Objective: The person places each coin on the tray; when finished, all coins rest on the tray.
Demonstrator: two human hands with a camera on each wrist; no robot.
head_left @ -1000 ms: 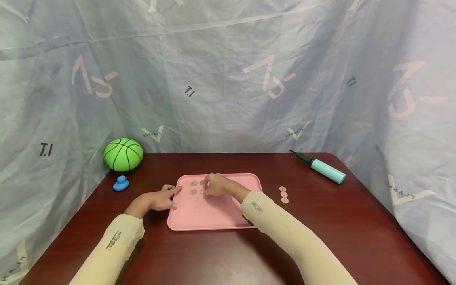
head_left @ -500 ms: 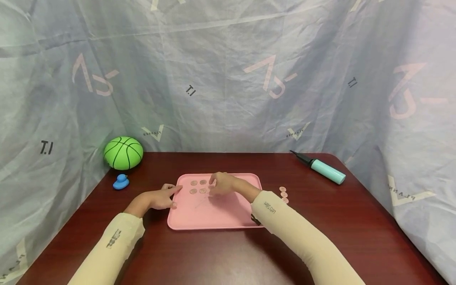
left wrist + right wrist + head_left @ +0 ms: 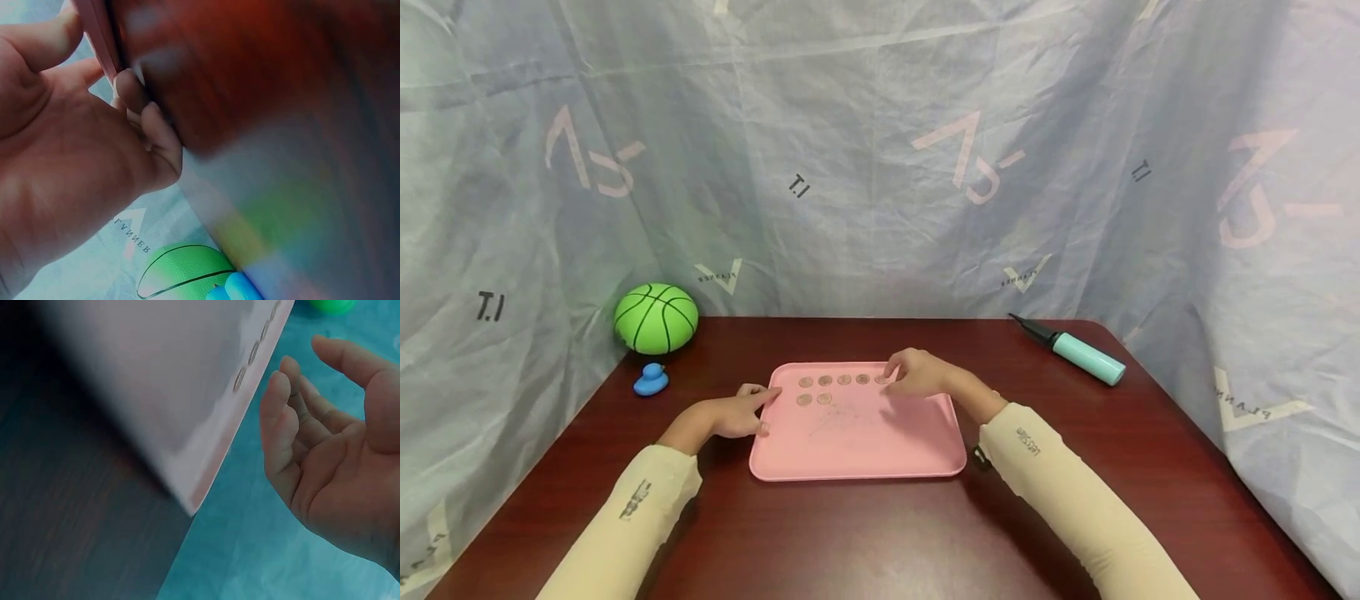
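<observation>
My left hand [image 3: 739,414] is at the left rim of a pink tray [image 3: 880,462], its index finger laid over the rim and its thumb touching lower along it. The left wrist view shows the other fingers bent by the tray's edge. Several round coins [image 3: 825,381] lie in a row along the tray's far side, with two more coins [image 3: 804,400] in a second row at the left. Over the far row's right end hovers my right hand [image 3: 917,375], fingertips right at the last coin [image 3: 881,378]. In the right wrist view its thumb and fingers are parted, nothing between them.
A green ball [image 3: 657,319] and a blue rubber duck [image 3: 651,380] are at the table's left edge. At the back right lies a turquoise hand pump [image 3: 1087,357] with a black nozzle. Grey printed cloth hangs behind the dark red table [image 3: 820,533].
My right hand has moved right from beside the two left columns of coins, uncovering more of the far row. Its arm now hides most of the coins on the table. The left hand stays at the rim.
</observation>
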